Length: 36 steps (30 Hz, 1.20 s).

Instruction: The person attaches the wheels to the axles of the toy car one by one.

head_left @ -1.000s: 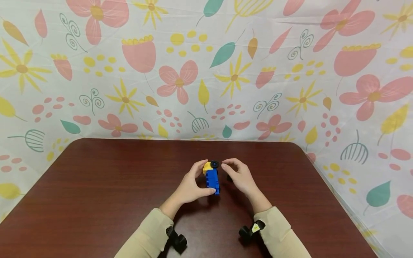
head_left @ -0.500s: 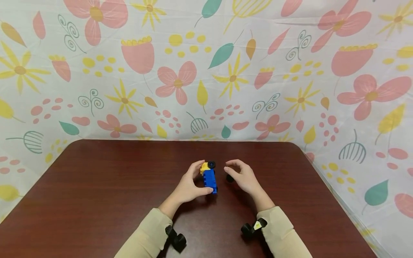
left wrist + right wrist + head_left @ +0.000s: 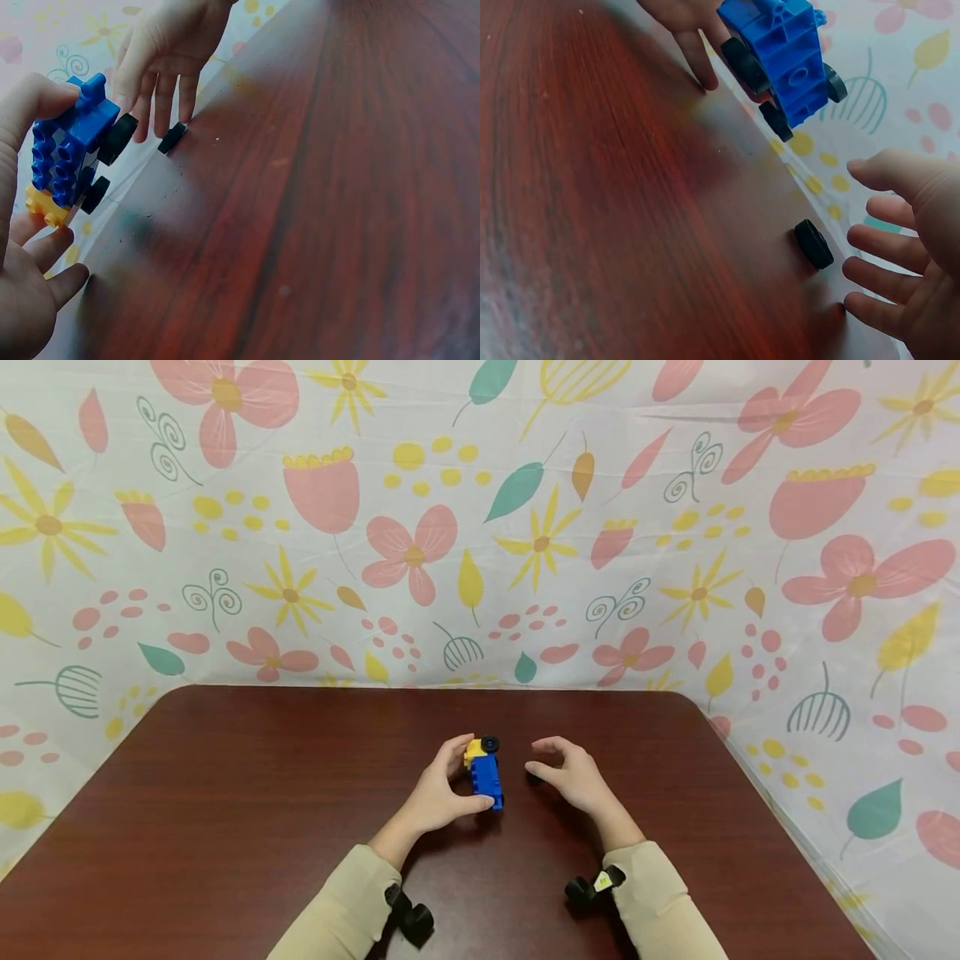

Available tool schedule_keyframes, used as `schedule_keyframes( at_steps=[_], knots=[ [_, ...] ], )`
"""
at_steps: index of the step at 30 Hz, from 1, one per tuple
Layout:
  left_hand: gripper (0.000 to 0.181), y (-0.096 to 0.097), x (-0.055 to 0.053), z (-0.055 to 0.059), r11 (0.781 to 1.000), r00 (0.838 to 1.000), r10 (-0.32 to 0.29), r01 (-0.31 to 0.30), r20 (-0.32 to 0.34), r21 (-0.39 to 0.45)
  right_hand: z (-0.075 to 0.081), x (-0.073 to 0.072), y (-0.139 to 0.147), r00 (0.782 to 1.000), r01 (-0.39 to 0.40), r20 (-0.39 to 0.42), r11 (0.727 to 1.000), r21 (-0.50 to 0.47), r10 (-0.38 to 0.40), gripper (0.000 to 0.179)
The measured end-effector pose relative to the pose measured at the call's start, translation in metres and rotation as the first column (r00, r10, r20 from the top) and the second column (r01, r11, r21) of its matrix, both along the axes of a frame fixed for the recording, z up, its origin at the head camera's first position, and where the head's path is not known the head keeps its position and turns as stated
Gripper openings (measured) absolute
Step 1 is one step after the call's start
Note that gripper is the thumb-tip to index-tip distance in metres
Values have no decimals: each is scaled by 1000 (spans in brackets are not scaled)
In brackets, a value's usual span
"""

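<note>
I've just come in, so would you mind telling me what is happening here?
A person's left hand holds a blue and yellow toy brick vehicle above the table. At least three black wheels are fitted to it. A loose black wheel rests on the table near the right hand, which holds nothing.

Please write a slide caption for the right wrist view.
Right hand near a loose round black wheel; left hand holds a blue plastic toy vehicle.

At the lower middle of the frame, beige sleeves are bearing black wrist cameras, the right one displaying a yellow-white label.
</note>
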<state>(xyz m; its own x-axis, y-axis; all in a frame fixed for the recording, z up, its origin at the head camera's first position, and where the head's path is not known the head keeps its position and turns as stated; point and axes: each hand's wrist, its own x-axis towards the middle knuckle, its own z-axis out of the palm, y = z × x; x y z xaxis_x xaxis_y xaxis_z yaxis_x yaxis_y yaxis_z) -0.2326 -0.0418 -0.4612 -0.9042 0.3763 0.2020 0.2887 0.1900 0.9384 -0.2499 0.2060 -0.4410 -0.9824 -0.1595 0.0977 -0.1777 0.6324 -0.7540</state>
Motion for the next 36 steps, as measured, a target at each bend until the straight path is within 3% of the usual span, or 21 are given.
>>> schedule_keyframes(
  at_steps=[14, 36],
  knots=[
    [89, -1, 0, 1, 1000, 1000, 4, -4, 6, -9, -5, -2, 2, 998, 5, 55, 998, 58, -8, 41],
    [91, -1, 0, 1, 1000, 1000, -3, 3, 19, -24, -12, -5, 2, 999, 14, 41, 988, 155, -20, 36]
  ],
)
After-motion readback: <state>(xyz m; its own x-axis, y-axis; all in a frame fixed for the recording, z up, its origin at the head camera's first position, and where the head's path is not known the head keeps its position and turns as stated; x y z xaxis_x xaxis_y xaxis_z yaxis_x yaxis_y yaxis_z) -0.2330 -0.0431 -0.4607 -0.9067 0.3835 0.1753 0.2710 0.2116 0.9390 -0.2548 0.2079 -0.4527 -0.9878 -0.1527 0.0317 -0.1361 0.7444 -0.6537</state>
